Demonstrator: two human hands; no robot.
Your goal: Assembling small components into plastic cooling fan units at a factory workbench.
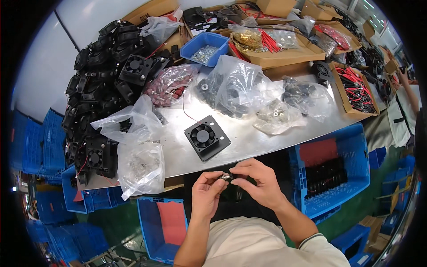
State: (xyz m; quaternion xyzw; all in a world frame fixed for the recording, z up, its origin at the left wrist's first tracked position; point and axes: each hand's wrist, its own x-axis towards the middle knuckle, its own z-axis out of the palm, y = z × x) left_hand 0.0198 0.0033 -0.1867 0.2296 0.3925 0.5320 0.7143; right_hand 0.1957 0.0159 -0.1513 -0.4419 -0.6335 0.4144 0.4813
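Observation:
In front of my body, just off the table's near edge, my left hand [207, 192] and my right hand [259, 181] meet at the fingertips. Between them is a small metal-and-black part [227, 177], too small to name. My left thumb and forefinger pinch its shiny metal side. The fingers of my right hand close round its dark end. Beyond the hands, a square black cooling fan on a plate [203, 135] lies on the metal table [175, 151], with a thin red wire trailing from it.
Black fan housings [102, 71] are piled high at the left. Clear bags [240, 84] of small parts, a blue bin [205, 48] of metal hardware and a cardboard box [356, 89] of red and black wires cover the back and right. Blue crates [331, 167] stand below; another person [400, 111] is at far right.

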